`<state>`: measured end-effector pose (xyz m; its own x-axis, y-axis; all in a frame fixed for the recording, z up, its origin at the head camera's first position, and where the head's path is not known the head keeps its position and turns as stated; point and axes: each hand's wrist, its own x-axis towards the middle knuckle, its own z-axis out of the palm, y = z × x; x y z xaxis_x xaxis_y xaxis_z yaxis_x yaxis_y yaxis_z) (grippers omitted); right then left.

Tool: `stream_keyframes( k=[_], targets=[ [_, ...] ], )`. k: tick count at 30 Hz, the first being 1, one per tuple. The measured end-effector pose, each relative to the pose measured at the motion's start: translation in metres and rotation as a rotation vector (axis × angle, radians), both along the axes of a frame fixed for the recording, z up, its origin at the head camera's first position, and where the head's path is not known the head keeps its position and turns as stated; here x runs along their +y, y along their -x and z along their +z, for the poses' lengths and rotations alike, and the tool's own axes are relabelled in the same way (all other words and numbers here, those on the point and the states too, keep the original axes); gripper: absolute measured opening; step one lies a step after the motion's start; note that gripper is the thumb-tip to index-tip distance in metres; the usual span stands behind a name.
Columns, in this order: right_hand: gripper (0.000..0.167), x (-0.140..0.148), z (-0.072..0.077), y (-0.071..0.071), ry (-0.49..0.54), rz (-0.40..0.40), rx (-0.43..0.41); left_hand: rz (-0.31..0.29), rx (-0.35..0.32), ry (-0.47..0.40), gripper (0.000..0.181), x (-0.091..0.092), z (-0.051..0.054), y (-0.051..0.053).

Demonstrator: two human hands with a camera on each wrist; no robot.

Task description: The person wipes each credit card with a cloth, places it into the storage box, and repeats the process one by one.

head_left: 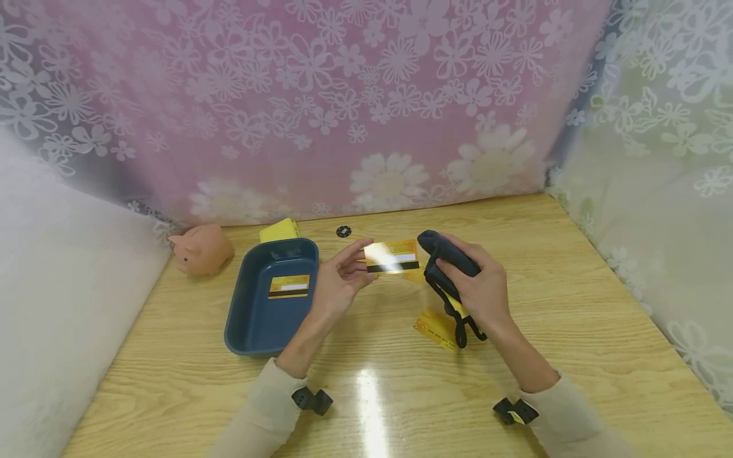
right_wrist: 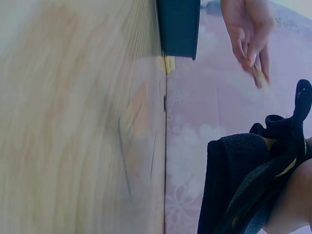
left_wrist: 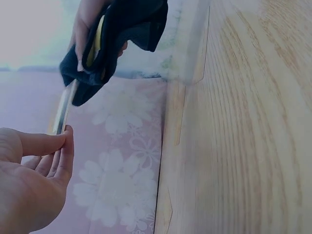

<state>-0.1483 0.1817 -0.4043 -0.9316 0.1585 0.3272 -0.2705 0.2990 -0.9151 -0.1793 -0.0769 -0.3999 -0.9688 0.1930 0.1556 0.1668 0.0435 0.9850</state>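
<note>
Between thumb and fingers, my left hand [head_left: 338, 286] pinches a shiny gold card [head_left: 392, 257] with a black stripe and a white strip. My right hand [head_left: 483, 280] grips a dark navy cloth pouch [head_left: 449, 254] with black cords hanging from it and something yellow showing inside. In the left wrist view the card [left_wrist: 62, 114] reaches close to the lower edge of the pouch [left_wrist: 129, 29]; whether they touch I cannot tell. Below the pouch, a yellow card [head_left: 435, 329] lies on the table, partly covered by the cords. A similar card [head_left: 289, 287] lies in the blue tray [head_left: 237, 331].
The wooden table [head_left: 366, 337] meets a flowered pink cloth [head_left: 321, 127] at the back. A pink piggy bank [head_left: 206, 251] stands left of the tray. Behind the tray sits a yellow object [head_left: 279, 231], and a black poker chip [head_left: 343, 231] lies near the back edge.
</note>
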Motion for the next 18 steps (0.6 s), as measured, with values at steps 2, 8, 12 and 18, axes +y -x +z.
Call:
stream_keyframes(
  k=[2, 8, 12, 18],
  targets=[
    [0.046, 0.005, 0.0, -0.001, 0.005, -0.012, -0.022, 0.001, 0.0, -0.008, 0.06, 0.0, 0.0, 0.0],
    [0.047, 0.008, 0.002, -0.006, 0.01, -0.024, -0.042, 0.0, -0.023, -0.036, 0.06, 0.001, 0.0, -0.001],
    [0.047, 0.007, 0.005, -0.009, 0.016, -0.017, -0.03, 0.003, -0.024, -0.016, 0.06, 0.001, 0.0, -0.002],
    [0.046, -0.003, 0.01, -0.011, 0.044, 0.05, 0.045, 0.016, -0.025, 0.021, 0.061, 0.001, 0.001, -0.002]
  ],
)
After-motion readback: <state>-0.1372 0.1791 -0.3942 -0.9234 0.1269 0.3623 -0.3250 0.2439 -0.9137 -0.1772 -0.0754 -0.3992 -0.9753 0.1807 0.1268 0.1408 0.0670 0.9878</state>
